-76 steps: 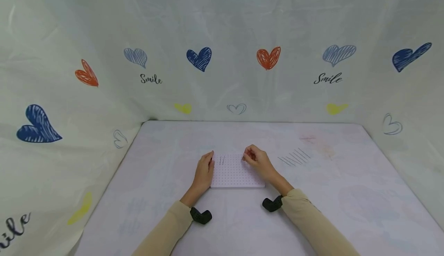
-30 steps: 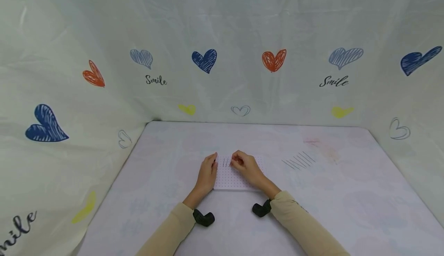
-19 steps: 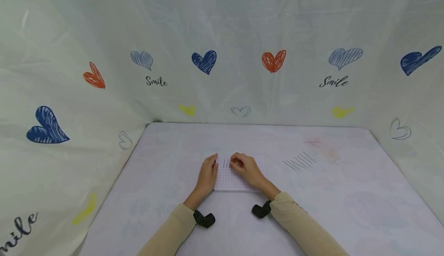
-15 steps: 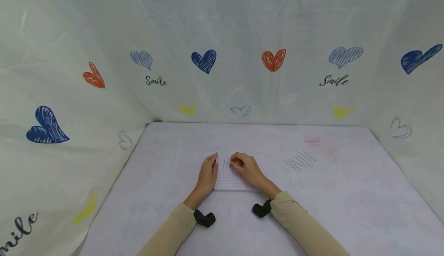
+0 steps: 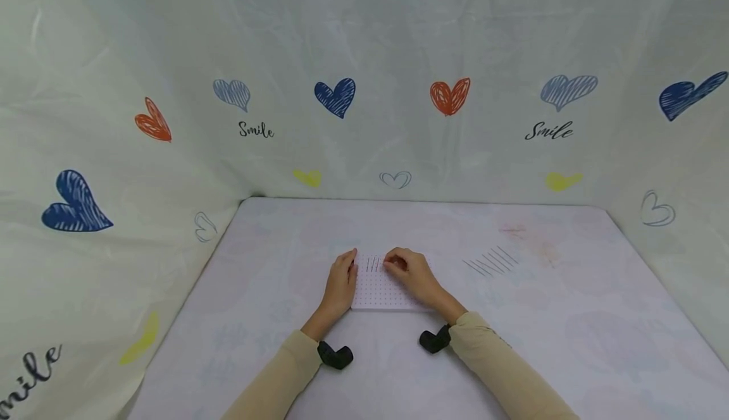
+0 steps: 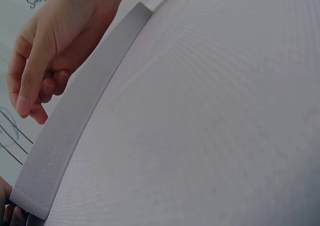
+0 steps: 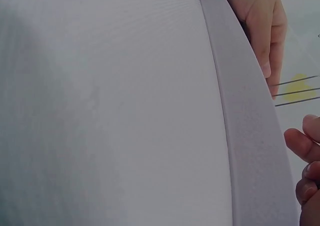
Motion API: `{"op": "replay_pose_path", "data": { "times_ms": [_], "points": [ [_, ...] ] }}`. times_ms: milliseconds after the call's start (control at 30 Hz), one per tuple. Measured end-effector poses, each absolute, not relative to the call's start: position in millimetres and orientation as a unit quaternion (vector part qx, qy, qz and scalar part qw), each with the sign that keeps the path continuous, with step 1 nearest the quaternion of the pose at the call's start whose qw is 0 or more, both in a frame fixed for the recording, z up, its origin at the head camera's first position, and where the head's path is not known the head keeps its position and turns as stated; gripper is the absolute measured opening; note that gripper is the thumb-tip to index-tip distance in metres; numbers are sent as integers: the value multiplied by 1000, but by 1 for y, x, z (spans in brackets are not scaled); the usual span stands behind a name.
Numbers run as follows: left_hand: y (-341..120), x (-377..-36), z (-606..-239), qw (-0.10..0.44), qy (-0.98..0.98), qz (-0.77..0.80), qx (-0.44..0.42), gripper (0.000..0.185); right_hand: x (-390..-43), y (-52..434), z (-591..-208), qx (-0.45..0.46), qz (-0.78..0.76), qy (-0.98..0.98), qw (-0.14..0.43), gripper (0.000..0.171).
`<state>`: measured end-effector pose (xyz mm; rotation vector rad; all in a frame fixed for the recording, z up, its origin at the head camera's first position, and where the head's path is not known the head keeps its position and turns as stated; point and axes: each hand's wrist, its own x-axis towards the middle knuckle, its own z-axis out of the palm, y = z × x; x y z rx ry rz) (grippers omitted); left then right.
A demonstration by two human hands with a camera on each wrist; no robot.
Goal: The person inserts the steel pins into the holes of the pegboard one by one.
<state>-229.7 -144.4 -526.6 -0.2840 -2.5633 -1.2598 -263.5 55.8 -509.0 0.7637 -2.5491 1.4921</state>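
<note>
A white perforated foam board [image 5: 385, 290] lies flat on the table [image 5: 285, 268] between the two hands. The left hand [image 5: 340, 282] rests along the board's left edge with its fingers nearly straight, the fingertips reaching the far left corner; it presses against the side rather than curling round anything. The right hand [image 5: 411, 272] lies over the board's far right part with its fingers curled inward at the tips, just to the right of a few thin dark pins [image 5: 373, 264] that stand upright in the board's far rows. Whether those fingertips pinch a pin cannot be told, since the knuckles cover them and the pins are very thin at this size. The exact count of standing pins is also hard to read; three or four lines show. Well to the right of the right hand, a loose row of similar dark pins [image 5: 491, 260] lies flat on the table, side by side and slanted. The left wrist view is mostly filled by the blurred tabletop and the board's thick grey-white edge [image 6: 75, 121], with the other hand's curled fingers [image 6: 35, 80] beyond it. The right wrist view likewise shows the board's edge [image 7: 250, 131] and the opposite hand's straight fingers [image 7: 265, 30] lying against it, with three pins seen as thin lines beyond. Both sleeves [image 5: 501, 369] are cut off by the lower frame.
</note>
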Motion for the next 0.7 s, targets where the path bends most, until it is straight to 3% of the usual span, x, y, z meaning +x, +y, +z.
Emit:
{"op": "replay_pose_path", "data": {
  "times_ms": [700],
  "points": [
    [-143,-230,-528,127,-886,-436,-91,41,-269,100,-507,199,489,-847,62,4]
  ]
}}
